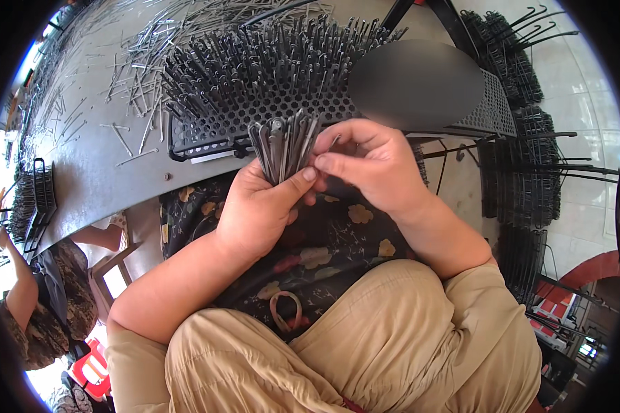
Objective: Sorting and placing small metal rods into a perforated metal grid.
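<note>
My left hand (pixel 258 206) grips a bundle of thin grey metal pins (pixel 282 144), fanned upward, with the thumb pressed across their lower part. My right hand (pixel 368 165) is beside it on the right, fingertips pinching at the pins on the bundle's right edge. Just beyond both hands stands a black perforated rack (pixel 269 113) with many upright pins stuck in its holes. Both hands hover over my lap, above a dark flowered cloth (pixel 324 255).
A grey table (pixel 89 172) carries the rack and many loose pins (pixel 138 69) scattered at the back left. Stacks of black wire racks (pixel 523 179) stand on the right. Another person (pixel 34 310) sits at the lower left near a small black basket (pixel 38 199).
</note>
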### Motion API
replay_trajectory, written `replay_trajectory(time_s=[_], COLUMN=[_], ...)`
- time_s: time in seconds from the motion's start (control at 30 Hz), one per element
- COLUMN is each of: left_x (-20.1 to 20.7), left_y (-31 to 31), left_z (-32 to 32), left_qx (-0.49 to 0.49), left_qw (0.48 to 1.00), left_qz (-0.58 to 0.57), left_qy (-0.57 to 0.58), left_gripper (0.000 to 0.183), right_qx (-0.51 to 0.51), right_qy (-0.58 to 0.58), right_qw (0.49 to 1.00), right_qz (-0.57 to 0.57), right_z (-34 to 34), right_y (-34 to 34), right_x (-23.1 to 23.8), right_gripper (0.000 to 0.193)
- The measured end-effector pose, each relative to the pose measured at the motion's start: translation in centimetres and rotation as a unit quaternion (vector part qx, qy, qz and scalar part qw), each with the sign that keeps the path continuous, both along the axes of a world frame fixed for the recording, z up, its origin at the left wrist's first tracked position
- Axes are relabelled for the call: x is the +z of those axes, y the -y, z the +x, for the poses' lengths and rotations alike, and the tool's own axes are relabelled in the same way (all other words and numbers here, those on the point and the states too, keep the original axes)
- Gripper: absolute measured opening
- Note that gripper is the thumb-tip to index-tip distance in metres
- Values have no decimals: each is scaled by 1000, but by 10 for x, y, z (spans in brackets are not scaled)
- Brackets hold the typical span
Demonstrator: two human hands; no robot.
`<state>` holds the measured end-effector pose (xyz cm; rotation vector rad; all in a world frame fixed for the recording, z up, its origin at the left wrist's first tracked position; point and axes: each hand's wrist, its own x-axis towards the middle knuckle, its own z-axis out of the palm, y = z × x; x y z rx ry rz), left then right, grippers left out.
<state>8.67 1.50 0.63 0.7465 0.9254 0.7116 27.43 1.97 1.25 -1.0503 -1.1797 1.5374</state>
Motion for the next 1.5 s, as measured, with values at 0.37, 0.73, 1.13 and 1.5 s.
replay_trajectory(time_s=[0.37, 0.73, 1.13, 1.5], left_x=[-7, -4, -6, -8], left_y=[-1, -1, -2, -3], left_z=[-3, 3, 2, 1], left_qx=[-19, 19, 10, 23], left_qw=[999, 998, 999, 999], left_qz=[-13, -28, -11, -13], left_qy=[-47, -51, -43, -34], left_gripper=[20, 9, 10, 9], right_qx=[-269, -196, -177, -195], right_qy=[181, 243, 257, 491], right_qw=[834, 793, 841, 610], right_qz=[447, 524, 443, 591], right_z=[43, 41, 38, 47], right_y=[-48, -53, -61, -62], right_x=[12, 12, 20, 22], right_gripper=[35, 30, 32, 12])
